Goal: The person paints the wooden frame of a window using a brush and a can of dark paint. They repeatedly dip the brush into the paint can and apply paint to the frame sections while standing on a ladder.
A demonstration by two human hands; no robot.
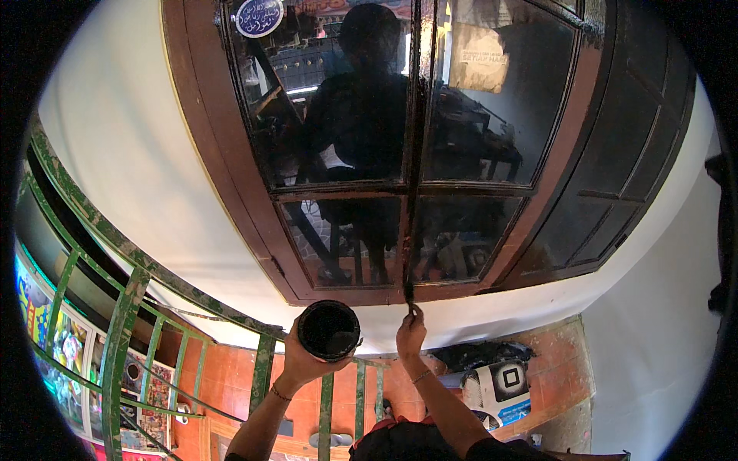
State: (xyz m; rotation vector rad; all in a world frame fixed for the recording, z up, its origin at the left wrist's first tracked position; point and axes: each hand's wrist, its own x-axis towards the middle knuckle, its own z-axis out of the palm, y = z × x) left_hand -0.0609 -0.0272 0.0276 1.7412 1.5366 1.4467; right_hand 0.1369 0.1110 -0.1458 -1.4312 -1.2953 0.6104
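Railing (123, 323), green and chipped, at left. Left hand (301, 357) grips a round can (329, 329) of black paint. Right hand (411, 332) pinches a brush (408, 288), bristles on the window's (369, 154) dark central bar; its handle is mostly hidden by fingers.

The window frame (231, 184) is brown wood, glossy where dark paint coats its centre bar (415, 154). Its glass panes (346, 115) are smooth and reflective. The paint can (329, 329) looks matt black inside. The railing (123, 338) is metal with worn, chipped green paint.
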